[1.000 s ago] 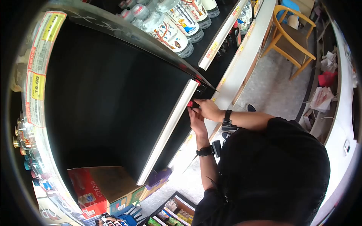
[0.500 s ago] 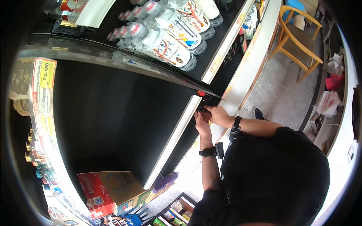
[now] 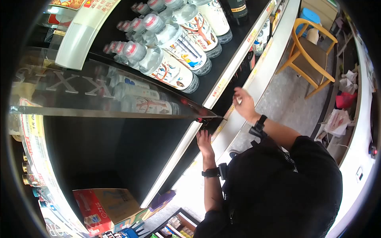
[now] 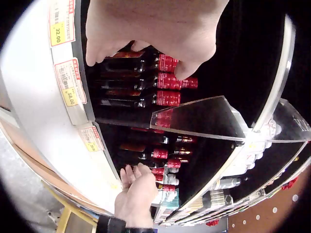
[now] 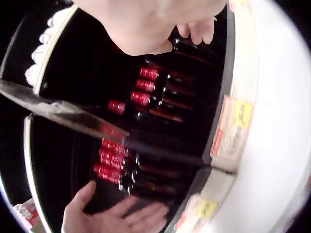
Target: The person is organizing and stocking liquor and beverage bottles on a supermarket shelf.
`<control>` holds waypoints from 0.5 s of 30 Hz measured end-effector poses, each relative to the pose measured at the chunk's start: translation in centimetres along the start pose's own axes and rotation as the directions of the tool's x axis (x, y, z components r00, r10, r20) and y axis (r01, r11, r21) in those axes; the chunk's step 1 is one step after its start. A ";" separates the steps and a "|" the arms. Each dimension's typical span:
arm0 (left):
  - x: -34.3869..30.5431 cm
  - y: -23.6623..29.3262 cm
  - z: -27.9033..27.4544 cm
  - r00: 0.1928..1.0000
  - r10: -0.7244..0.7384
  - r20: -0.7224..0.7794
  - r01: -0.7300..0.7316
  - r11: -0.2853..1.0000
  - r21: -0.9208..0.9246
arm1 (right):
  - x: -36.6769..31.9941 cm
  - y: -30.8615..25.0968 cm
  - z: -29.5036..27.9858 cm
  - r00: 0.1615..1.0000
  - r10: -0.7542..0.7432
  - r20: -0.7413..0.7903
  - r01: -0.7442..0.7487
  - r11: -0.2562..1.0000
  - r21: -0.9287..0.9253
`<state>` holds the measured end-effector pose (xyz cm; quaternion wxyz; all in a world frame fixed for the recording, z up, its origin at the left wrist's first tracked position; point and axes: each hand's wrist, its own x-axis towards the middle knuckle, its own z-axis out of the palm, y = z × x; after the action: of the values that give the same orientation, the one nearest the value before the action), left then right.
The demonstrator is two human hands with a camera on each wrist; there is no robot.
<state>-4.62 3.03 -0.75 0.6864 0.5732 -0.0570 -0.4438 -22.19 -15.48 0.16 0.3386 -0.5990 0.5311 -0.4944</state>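
Left hand (image 3: 205, 142): fingers apart, empty.
Right hand (image 3: 243, 104): fingers loose, empty.
Bottles (image 4: 167, 81): three red-capped in the near group.
Chair (image 3: 315, 53): one.

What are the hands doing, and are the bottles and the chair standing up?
left hand, open, holding nothing
right hand, open, raised, holding nothing
red-capped bottles, capped, lined up in rows
white bottles, capped, upright in rows
yellow chair, upright, nobody on it
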 end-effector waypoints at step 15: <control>-4.1 -1.6 4.1 0.993 -0.117 -0.031 0.120 0.936 0.332 | 6.6 1.6 1.3 0.990 -0.123 0.064 0.134 0.970 -0.204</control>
<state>-10.37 2.91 1.04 0.5520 0.6857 -0.0930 -0.4653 -21.82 -22.34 -0.14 0.2548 -0.6765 0.5313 -0.4418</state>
